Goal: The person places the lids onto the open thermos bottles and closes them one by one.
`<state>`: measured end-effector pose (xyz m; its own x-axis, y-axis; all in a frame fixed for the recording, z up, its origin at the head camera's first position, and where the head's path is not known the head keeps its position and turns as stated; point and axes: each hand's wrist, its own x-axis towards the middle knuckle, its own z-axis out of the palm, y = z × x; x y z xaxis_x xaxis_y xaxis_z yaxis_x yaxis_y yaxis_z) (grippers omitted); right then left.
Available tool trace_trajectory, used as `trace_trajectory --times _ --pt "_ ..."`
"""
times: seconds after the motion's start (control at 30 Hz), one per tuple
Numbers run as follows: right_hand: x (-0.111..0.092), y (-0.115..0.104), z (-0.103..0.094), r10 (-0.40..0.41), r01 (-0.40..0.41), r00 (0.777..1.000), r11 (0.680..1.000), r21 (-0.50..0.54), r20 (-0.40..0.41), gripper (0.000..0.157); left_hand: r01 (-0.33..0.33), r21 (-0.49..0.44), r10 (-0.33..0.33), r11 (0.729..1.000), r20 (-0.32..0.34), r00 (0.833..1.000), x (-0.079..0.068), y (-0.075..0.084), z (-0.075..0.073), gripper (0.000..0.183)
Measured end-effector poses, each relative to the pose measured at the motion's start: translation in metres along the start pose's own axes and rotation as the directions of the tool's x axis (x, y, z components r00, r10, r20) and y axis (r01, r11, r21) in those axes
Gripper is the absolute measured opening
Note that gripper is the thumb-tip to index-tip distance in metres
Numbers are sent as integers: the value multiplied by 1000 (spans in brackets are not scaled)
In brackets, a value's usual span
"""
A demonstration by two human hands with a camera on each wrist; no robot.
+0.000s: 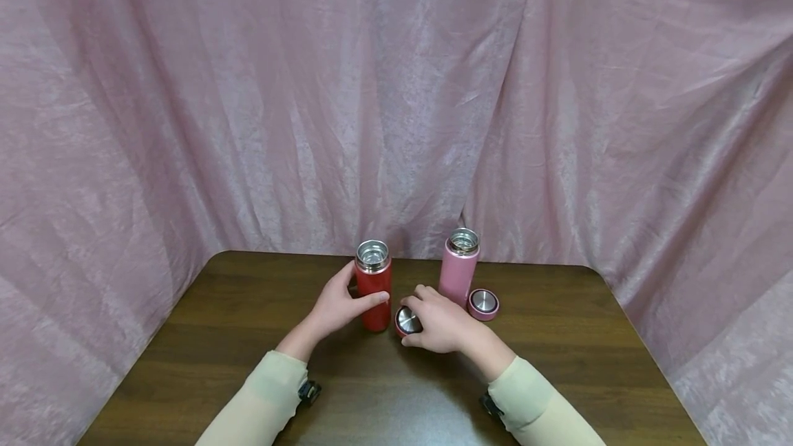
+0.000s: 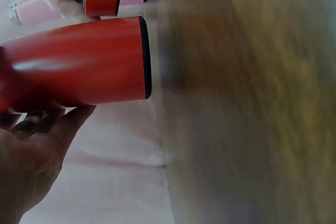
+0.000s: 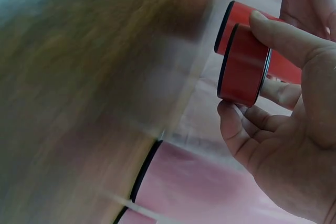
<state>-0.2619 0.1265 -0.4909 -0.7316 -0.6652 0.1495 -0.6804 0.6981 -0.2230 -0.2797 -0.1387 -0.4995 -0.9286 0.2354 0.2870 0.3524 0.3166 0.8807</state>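
An uncapped red thermos bottle [image 1: 374,308] stands upright, its steel mouth facing up. My left hand [image 1: 339,303] grips it round the side, with the thumb across its front and the other fingers behind. Just right of the bottle, my right hand [image 1: 441,322] holds the red lid [image 3: 245,65] by its edge between thumb and fingers. The lid's steel inner side faces up in the head view. Beyond the right hand stands a pink thermos bottle [image 1: 458,270], also uncapped. Its pink lid [image 1: 484,303] lies beside it to the right, steel inside up.
Both bottles are toward the far side of a dark brown wooden table [image 1: 248,336]. A pink velvet curtain [image 1: 297,102] hangs close behind the table's far edge and down both sides. Small black devices are strapped at both cuffs.
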Motion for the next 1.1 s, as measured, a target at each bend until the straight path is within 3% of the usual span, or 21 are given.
trace_trajectory --times 0.7,1.1 --pt "-49 5 -27 -41 44 996 999 32 -84 65 -35 -42 40 999 136 990 -28 20 27 63" --pt "-60 16 -50 8 -5 996 1000 28 -85 67 -36 -77 52 996 212 976 -38 30 44 64"
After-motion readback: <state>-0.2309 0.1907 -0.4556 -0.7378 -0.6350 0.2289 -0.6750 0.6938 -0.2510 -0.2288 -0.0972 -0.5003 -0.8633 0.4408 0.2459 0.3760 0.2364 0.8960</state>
